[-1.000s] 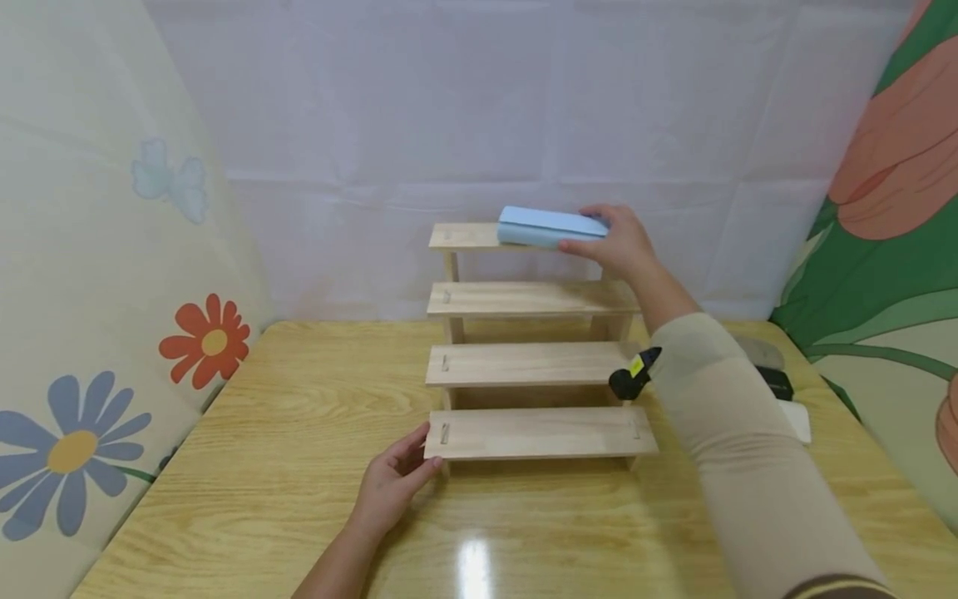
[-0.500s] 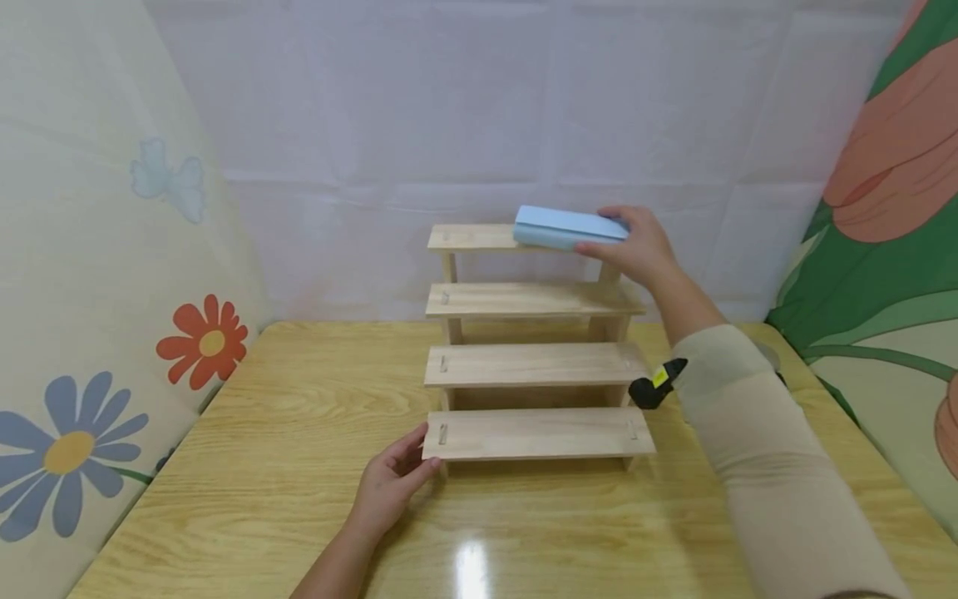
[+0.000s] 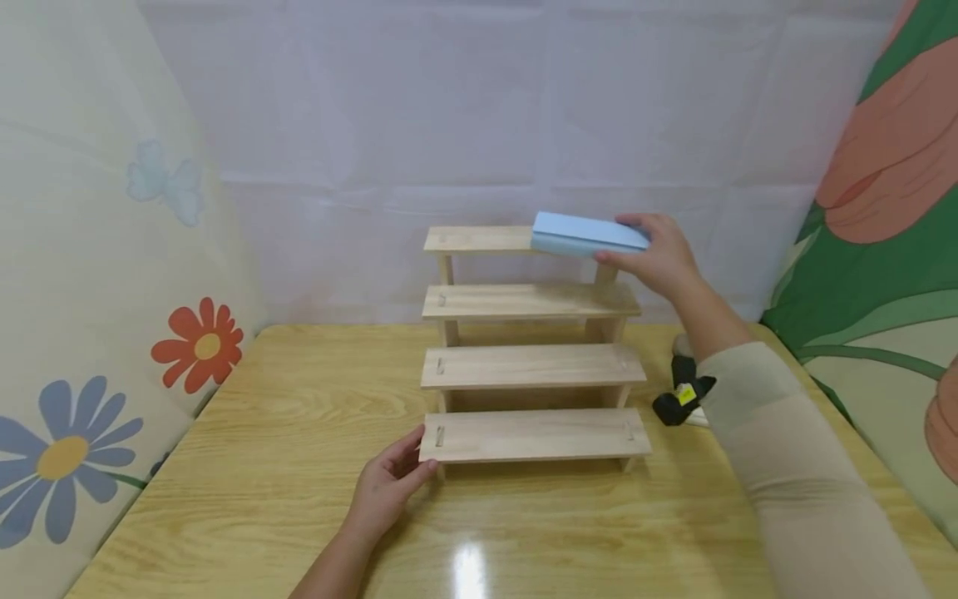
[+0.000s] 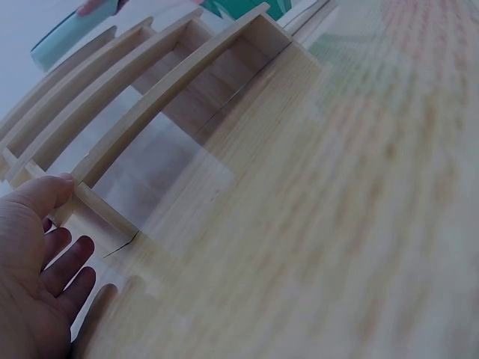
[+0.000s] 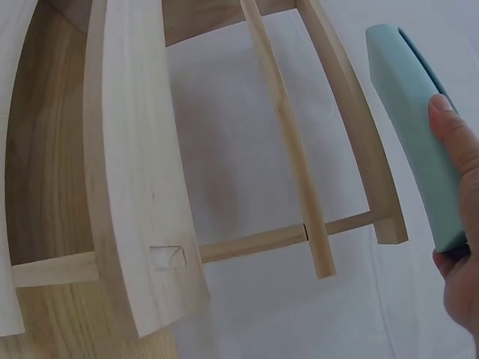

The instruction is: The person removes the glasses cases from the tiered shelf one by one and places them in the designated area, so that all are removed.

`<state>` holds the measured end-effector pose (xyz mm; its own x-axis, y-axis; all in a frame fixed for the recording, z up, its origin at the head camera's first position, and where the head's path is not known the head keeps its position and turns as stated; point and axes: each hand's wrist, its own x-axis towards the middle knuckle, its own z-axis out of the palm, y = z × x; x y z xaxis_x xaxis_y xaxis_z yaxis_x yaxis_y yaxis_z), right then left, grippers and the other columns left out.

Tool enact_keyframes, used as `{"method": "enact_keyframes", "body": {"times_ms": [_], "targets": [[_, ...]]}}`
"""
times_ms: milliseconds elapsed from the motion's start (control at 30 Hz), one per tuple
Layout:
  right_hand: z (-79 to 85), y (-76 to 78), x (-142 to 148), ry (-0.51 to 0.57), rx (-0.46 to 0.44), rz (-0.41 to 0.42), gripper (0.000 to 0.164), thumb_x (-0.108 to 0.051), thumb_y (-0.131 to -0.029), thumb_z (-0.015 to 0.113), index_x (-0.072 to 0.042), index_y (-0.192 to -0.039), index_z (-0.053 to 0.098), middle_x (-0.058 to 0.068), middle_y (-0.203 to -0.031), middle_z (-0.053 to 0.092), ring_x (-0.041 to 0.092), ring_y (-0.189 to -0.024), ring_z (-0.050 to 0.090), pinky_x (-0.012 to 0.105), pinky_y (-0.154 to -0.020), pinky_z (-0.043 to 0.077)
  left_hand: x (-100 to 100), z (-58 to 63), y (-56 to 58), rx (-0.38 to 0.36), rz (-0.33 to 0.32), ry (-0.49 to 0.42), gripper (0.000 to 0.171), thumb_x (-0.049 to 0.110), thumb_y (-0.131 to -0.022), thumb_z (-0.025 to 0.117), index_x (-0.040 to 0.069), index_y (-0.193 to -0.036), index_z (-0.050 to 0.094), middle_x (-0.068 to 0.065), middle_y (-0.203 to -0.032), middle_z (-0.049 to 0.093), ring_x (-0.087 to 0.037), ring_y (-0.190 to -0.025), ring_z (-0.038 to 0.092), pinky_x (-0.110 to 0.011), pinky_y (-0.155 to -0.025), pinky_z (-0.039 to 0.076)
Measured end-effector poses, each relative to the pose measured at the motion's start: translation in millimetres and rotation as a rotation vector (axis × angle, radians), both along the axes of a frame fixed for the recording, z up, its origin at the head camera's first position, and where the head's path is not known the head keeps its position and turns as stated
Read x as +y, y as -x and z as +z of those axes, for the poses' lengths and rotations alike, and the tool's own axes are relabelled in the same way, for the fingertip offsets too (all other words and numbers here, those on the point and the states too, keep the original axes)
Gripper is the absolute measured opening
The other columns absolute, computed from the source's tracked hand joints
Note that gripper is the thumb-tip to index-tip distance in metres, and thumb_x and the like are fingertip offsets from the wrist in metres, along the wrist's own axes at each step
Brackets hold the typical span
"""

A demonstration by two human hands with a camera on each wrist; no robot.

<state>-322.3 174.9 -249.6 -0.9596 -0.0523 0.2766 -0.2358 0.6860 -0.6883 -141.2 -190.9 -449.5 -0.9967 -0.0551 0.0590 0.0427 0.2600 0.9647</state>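
A light blue, long box-shaped case, apparently a glasses case, is held at its right end by my right hand, thumb on the near side and fingers on the far side. In the head view it overlaps the right part of the top step; the right wrist view shows the case apart from the wood. The wooden four-step display stand stands on the table. At the left end of its lowest step, my left hand grips the edge. In the left wrist view, the left thumb touches the step's corner; the index finger is mostly hidden.
Right of the stand lie a black object, a grey one and a white one, partly hidden by my right sleeve and the black wrist camera. A white cloth backdrop hangs behind the wood-grain table.
My right hand has carried the blue case rightward along the top step and slightly down. More of the top step shows on its left. My left hand keeps its hold on the lowest step.
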Motion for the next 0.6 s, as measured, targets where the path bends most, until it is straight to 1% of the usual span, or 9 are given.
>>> {"method": "enact_keyframes", "body": {"times_ms": [100,267,467,600], "targets": [[-1.8,-4.7,3.8,-0.008,-0.006,-0.007,0.077,-0.047,-0.080,0.078,-0.014,-0.143,0.049,0.016,-0.146,0.042,0.035,-0.127,0.041,0.053,-0.106,0.037,-0.6,-0.2,0.2,0.002,0.000,0.003,0.055,0.008,-0.087,0.073,-0.004,-0.137,0.052,-0.020,-0.136,0.059,-0.019,-0.112,0.063,-0.014,-0.088,0.047],[-5.6,-11.0,9.7,-0.001,0.003,0.000,0.074,-0.043,-0.081,0.078,-0.012,-0.142,0.050,0.017,-0.147,0.041,0.036,-0.128,0.041,0.054,-0.105,0.036,-1.1,-0.7,0.3,0.010,-0.008,0.010,0.055,0.008,-0.088,0.072,-0.004,-0.138,0.052,-0.020,-0.136,0.058,-0.025,-0.115,0.062,-0.013,-0.088,0.047],[-8.9,-17.4,17.2,-0.008,0.033,-0.004,0.073,-0.043,-0.080,0.079,-0.012,-0.141,0.051,0.017,-0.144,0.043,0.036,-0.126,0.042,0.053,-0.104,0.036,-1.0,-1.2,1.1,0.022,-0.016,0.000,0.055,0.007,-0.088,0.072,-0.005,-0.137,0.051,-0.021,-0.137,0.057,-0.027,-0.117,0.061,-0.012,-0.088,0.047],[-12.6,-22.8,22.9,-0.008,0.031,0.002,0.076,-0.046,-0.080,0.079,-0.013,-0.142,0.049,0.018,-0.145,0.042,0.037,-0.125,0.042,0.055,-0.103,0.036,-1.6,-1.6,1.3,0.022,-0.016,-0.001,0.056,0.007,-0.088,0.072,-0.005,-0.138,0.051,-0.021,-0.137,0.057,-0.032,-0.119,0.061,-0.011,-0.088,0.046]]}}
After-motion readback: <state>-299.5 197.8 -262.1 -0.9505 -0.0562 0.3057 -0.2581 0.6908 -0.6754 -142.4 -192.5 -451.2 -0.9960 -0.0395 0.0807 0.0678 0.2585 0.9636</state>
